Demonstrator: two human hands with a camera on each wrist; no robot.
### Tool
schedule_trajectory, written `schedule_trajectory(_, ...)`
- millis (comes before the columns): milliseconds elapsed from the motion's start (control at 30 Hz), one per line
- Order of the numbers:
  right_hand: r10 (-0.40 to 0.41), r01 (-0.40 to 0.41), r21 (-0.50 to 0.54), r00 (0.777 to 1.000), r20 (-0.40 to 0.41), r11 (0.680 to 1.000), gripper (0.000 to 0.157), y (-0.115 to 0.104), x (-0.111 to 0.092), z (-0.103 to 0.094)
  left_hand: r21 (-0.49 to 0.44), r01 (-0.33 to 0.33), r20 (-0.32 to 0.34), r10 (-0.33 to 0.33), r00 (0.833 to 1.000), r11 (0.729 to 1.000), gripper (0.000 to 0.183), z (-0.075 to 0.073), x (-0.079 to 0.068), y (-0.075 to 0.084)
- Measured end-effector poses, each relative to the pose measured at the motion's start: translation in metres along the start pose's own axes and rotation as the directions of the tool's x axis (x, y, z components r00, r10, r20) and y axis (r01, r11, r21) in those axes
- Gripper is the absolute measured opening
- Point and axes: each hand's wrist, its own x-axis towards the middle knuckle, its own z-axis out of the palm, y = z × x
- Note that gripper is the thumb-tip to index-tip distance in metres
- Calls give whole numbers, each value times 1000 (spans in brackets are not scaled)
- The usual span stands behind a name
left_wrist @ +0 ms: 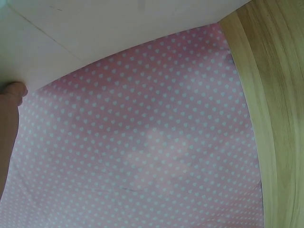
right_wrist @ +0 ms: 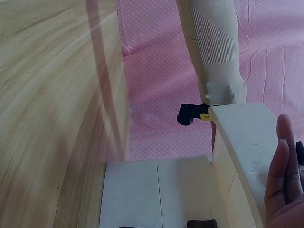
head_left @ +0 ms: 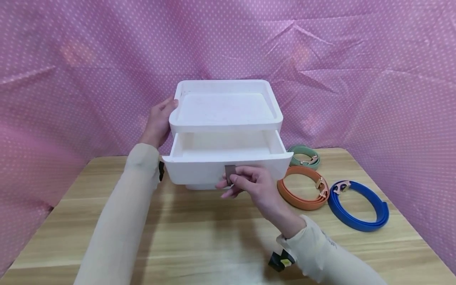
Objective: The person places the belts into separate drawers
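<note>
A white drawer box [head_left: 226, 128] with a shallow tray top stands on the table. Its upper drawer [head_left: 228, 170] is pulled out, and no contents show inside. My left hand [head_left: 158, 120] holds the box at its left side, toward the back, with a fingertip showing at the wall's edge in the left wrist view. At the middle of the drawer front, my right hand [head_left: 251, 182] pinches the dark pull tab [head_left: 230, 170] between thumb and fingers. The right wrist view shows the drawer front [right_wrist: 247, 142] close beside the fingers [right_wrist: 280, 171].
Three coiled belts with metal buckles lie to the right on the wooden table [head_left: 199, 241]: green [head_left: 295, 150], orange [head_left: 303, 204] and blue [head_left: 356, 225]. Pink dotted cloth [head_left: 228, 39] hangs behind and at both sides. Below the pulled-out drawer is a lower front [right_wrist: 133, 190].
</note>
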Motion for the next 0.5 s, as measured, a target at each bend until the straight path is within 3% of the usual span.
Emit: schedule_trajectory(500, -8, 8, -28, 1000, 3, 1000, 22, -1, -4, 1, 4, -12, -3, 12, 1000, 1000, 58, 0, -1, -1)
